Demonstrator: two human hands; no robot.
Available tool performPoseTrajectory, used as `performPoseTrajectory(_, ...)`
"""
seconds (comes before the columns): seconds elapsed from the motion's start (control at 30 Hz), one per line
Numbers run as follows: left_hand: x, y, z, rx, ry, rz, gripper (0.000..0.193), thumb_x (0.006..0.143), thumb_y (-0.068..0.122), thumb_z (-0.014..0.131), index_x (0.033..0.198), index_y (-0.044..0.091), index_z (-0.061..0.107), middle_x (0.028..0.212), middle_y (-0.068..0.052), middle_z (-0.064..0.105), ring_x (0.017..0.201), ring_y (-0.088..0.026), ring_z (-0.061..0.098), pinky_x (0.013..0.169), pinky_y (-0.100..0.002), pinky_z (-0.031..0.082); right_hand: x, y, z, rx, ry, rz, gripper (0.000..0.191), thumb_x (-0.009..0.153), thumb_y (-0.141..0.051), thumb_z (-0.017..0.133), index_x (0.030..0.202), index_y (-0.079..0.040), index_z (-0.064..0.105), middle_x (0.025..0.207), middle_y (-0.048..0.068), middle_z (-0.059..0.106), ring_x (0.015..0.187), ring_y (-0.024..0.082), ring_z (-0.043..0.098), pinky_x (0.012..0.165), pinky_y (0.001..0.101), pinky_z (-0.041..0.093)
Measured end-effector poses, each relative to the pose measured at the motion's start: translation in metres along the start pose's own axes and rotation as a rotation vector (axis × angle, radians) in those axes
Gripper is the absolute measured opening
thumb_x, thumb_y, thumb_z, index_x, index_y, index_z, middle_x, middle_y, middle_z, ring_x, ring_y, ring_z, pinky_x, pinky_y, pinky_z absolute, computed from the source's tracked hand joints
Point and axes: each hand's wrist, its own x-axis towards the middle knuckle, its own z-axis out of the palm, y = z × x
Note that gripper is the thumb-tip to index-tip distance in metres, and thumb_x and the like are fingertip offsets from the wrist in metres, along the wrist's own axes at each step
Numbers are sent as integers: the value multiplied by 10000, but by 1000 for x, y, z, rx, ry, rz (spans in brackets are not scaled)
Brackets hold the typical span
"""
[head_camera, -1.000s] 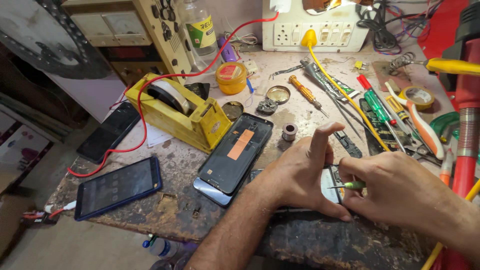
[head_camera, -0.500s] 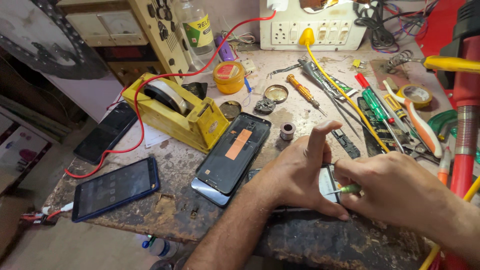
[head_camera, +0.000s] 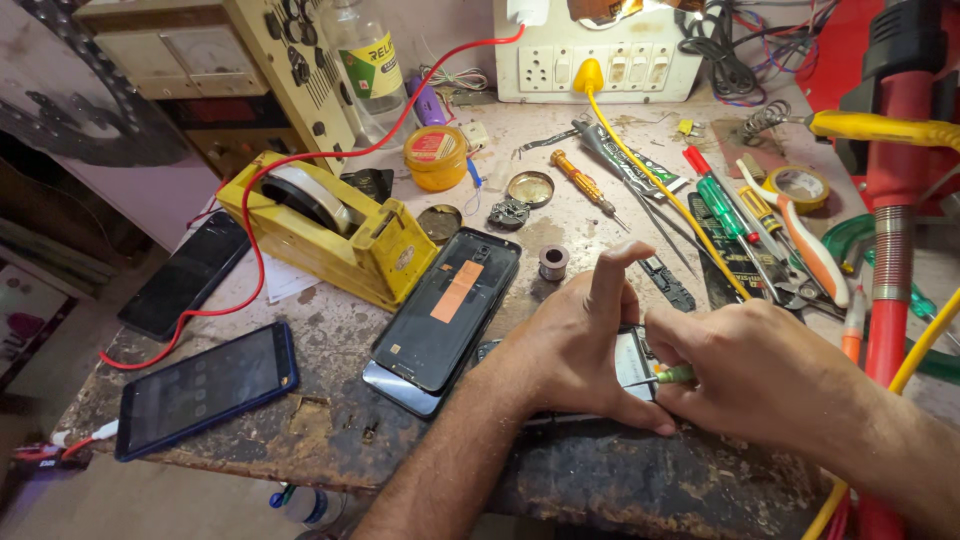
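On the worn counter (head_camera: 330, 330), the left hand (head_camera: 575, 345) presses down on an opened phone (head_camera: 632, 352) near the front edge, index finger raised, the other fingers curled. The right hand's (head_camera: 760, 365) fingers pinch a small green-handled screwdriver (head_camera: 672, 376), tip touching the phone.

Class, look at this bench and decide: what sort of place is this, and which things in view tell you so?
Most likely a small phone repair workbench. An opened phone back cover lies beside a dark phone, screwdrivers and tweezers are spread about, and the right hand works a small green-handled tool on a part steadied by the left hand.
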Motion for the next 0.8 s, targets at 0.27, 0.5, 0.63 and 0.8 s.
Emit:
performPoseTrajectory(0.27, 0, 1, 0, -7, -7, -30, 1486, 481, 528, 980, 1615, 10, 172, 1014, -127, 610, 945, -276, 644, 870, -403, 558, -4, 1, -1, -93, 76, 17, 363, 715, -369, 785, 950, -112, 686, 827, 99, 740, 764, 316, 745, 730, 442, 604)
performPoseTrajectory(0.5, -1, 0, 1, 4, -5, -21, 1486, 486, 526, 984, 1616, 14, 166, 1024, -133, 607, 941, -280, 639, 860, -407, 553, -3, -5, -3, -120, -39, 106, 323, 724, -389, 786, 846, -102, 702, 770, 124, 731, 784, 310, 747, 752, 438, 608)
performPoseTrajectory(0.63, -1, -1, 1, -1, -10, -19, 1493, 485, 540, 981, 1618, 6, 169, 1023, -133, 606, 938, -278, 640, 861, -404, 553, -3, -6, -1, -153, -43, 102, 352, 734, -414, 798, 848, -95, 704, 765, 141, 729, 791, 313, 747, 774, 437, 611)
performPoseTrajectory(0.8, 0, -1, 1, 6, -3, -8, 1504, 480, 550, 978, 1619, -10, 169, 1022, -132, 604, 937, -278, 633, 861, -402, 549, -4, -5, 1, -194, -68, 81, 375, 747, -421, 790, 872, -82, 691, 816, 144, 727, 815, 316, 750, 774, 433, 616)
